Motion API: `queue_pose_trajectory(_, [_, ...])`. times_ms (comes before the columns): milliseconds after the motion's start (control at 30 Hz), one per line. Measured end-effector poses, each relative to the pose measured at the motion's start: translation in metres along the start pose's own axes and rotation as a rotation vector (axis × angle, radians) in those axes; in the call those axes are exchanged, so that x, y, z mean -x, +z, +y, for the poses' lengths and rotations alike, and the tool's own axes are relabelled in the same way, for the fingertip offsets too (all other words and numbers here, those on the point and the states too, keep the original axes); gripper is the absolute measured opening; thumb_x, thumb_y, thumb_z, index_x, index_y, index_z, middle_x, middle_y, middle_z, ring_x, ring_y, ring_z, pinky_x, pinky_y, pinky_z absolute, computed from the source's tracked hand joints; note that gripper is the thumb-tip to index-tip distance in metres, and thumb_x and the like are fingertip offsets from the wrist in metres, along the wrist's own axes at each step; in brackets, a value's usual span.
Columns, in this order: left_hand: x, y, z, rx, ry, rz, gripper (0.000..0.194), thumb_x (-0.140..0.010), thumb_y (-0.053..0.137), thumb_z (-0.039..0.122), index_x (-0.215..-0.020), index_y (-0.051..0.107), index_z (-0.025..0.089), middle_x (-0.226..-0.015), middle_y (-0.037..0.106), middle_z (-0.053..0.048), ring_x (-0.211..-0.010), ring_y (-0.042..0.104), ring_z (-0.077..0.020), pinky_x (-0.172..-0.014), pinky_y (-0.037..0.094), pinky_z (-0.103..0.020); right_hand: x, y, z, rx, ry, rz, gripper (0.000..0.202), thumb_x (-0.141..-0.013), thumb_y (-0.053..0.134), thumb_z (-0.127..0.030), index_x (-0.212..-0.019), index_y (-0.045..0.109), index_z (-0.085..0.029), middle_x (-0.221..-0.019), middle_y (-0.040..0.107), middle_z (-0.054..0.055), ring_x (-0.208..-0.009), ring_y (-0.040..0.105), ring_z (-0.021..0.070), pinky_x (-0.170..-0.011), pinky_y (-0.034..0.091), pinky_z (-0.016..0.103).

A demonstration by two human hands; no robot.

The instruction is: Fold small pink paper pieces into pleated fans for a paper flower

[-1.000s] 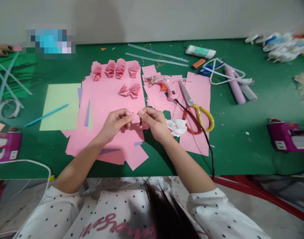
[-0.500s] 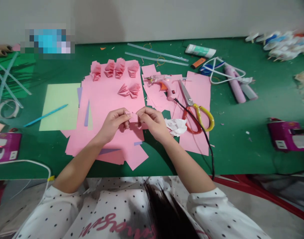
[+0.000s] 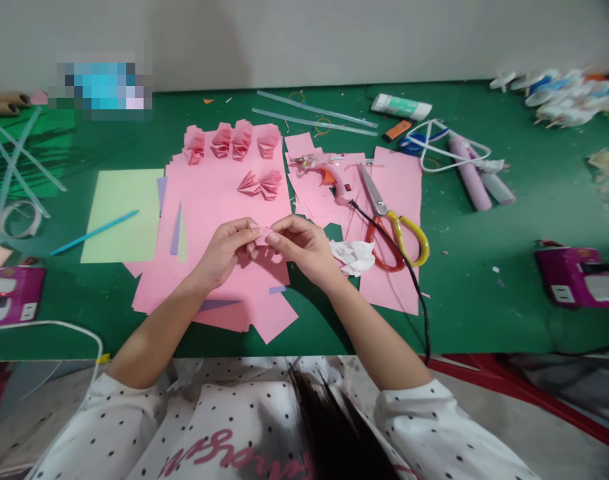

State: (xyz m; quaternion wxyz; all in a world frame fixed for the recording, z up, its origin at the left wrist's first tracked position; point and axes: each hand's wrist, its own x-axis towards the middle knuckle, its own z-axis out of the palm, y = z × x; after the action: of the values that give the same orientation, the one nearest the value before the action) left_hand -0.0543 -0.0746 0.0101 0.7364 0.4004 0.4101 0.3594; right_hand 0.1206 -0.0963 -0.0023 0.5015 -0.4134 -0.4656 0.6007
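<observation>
Between my fingertips is a small piece of pink paper (image 3: 262, 235). My left hand (image 3: 233, 248) pinches its left side, and my right hand (image 3: 304, 245) pinches its right side with the thumb lying over it. Both hands are above a stack of pink paper sheets (image 3: 209, 207). Just beyond them lies a pleated pink paper piece (image 3: 261, 183) shaped like a bow. Several folded pink paper pieces, one of them a fan-like piece (image 3: 241, 140), sit along the stack's far edge. Crumpled white tissue (image 3: 353, 257) is close to my right wrist.
Right of the stack are a pink glue gun (image 3: 337, 175) with a black cord, and scissors (image 3: 384, 213) with red and yellow handles. A blue pencil (image 3: 94, 232) rests on pale green paper (image 3: 119, 207). Purple boxes (image 3: 574, 277) stand at both sides, glue sticks (image 3: 314, 113) at the back.
My right fingers have moved slightly left, closer to my left fingertips, and the right thumb now covers more of the small pink paper. The other things stay put.
</observation>
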Motion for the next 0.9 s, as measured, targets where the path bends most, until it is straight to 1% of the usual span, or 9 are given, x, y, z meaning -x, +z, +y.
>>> queue_pose_trajectory(167, [0.001, -0.001, 0.000, 0.031, -0.040, -0.015, 0.029, -0.078, 0.078, 0.036, -0.069, 0.057, 0.018, -0.056, 0.048, 0.006, -0.048, 0.049, -0.0075, -0.044, 0.034, -0.021, 0.000, -0.004, 0.003, 0.049, -0.045, 0.011, 0.037, -0.076, 0.089, -0.052, -0.098, 0.078, -0.025, -0.092, 0.077, 0.002, -0.079, 0.070, 0.0155, -0.071, 0.059, 0.030])
queue_pose_trajectory(333, [0.000, 0.000, -0.003, -0.002, -0.061, -0.040, 0.029, -0.081, 0.076, 0.035, -0.071, 0.056, 0.018, -0.057, 0.047, 0.006, -0.049, 0.049, -0.0081, -0.045, 0.036, -0.020, -0.001, -0.006, 0.006, 0.039, -0.020, 0.038, 0.031, -0.074, 0.090, -0.049, -0.090, 0.080, -0.024, -0.083, 0.079, 0.002, -0.072, 0.069, 0.0147, -0.064, 0.057, 0.029])
queue_pose_trajectory(400, [0.000, 0.001, -0.005, -0.069, -0.019, -0.021, 0.026, -0.086, 0.072, 0.038, -0.077, 0.058, 0.019, -0.062, 0.050, 0.004, -0.051, 0.050, -0.0086, -0.046, 0.038, -0.021, -0.001, -0.006, 0.006, 0.030, -0.010, 0.052, 0.030, -0.073, 0.091, -0.048, -0.088, 0.080, -0.024, -0.081, 0.078, 0.002, -0.069, 0.068, 0.0139, -0.062, 0.056, 0.028])
queue_pose_trajectory(467, [0.000, 0.000, -0.007, -0.198, 0.130, 0.052, 0.022, -0.094, 0.066, 0.042, -0.095, 0.063, 0.020, -0.073, 0.057, 0.002, -0.056, 0.054, -0.0094, -0.050, 0.043, -0.022, -0.002, -0.006, 0.006, 0.033, 0.010, 0.068, 0.030, -0.072, 0.091, -0.048, -0.086, 0.080, -0.024, -0.080, 0.078, 0.001, -0.067, 0.066, 0.0136, -0.060, 0.056, 0.027])
queue_pose_trajectory(567, [0.001, -0.004, -0.010, -0.510, 0.476, 0.171, 0.028, -0.102, 0.056, 0.043, -0.119, 0.065, 0.024, -0.104, 0.066, -0.005, -0.077, 0.064, -0.0125, -0.068, 0.054, -0.026, -0.002, -0.006, 0.007, 0.018, 0.023, 0.104, 0.031, -0.070, 0.092, -0.048, -0.085, 0.080, -0.023, -0.081, 0.077, 0.001, -0.070, 0.067, 0.0135, -0.062, 0.056, 0.027])
queue_pose_trajectory(633, [0.001, -0.008, -0.011, -0.738, 0.661, 0.188, 0.028, -0.102, 0.054, 0.039, -0.121, 0.068, 0.024, -0.122, 0.066, -0.010, -0.097, 0.068, -0.0173, -0.080, 0.058, -0.030, -0.003, -0.007, 0.008, -0.019, 0.038, 0.129, 0.032, -0.069, 0.093, -0.048, -0.085, 0.080, -0.023, -0.080, 0.076, 0.001, -0.071, 0.067, 0.0130, -0.063, 0.056, 0.026])
queue_pose_trajectory(700, [0.001, -0.011, -0.013, -0.925, 0.799, 0.174, 0.027, -0.099, 0.057, 0.033, -0.121, 0.070, 0.024, -0.126, 0.067, -0.011, -0.111, 0.067, -0.0219, -0.090, 0.059, -0.036, -0.004, -0.007, 0.008, -0.066, 0.075, 0.145, 0.034, -0.068, 0.093, -0.049, -0.086, 0.080, -0.023, -0.079, 0.075, 0.000, -0.069, 0.066, 0.0122, -0.061, 0.055, 0.025])
queue_pose_trajectory(800, [-0.001, -0.013, -0.018, -1.088, 0.907, 0.147, 0.029, -0.095, 0.064, 0.029, -0.122, 0.071, 0.024, -0.120, 0.074, -0.010, -0.113, 0.068, -0.0244, -0.098, 0.057, -0.040, -0.005, -0.007, 0.007, -0.145, 0.135, 0.150, 0.038, -0.064, 0.095, -0.050, -0.085, 0.079, -0.023, -0.079, 0.076, -0.001, -0.067, 0.065, 0.0113, -0.063, 0.056, 0.025])
queue_pose_trajectory(900, [-0.002, -0.012, -0.021, -1.123, 0.890, 0.168, 0.024, -0.097, 0.065, 0.030, -0.119, 0.072, 0.023, -0.113, 0.079, -0.009, -0.105, 0.072, -0.0235, -0.095, 0.055, -0.039, -0.006, -0.005, 0.004, -0.212, 0.191, 0.129, 0.039, -0.060, 0.097, -0.049, -0.082, 0.078, -0.023, -0.079, 0.076, -0.001, -0.068, 0.066, 0.0109, -0.068, 0.057, 0.025])
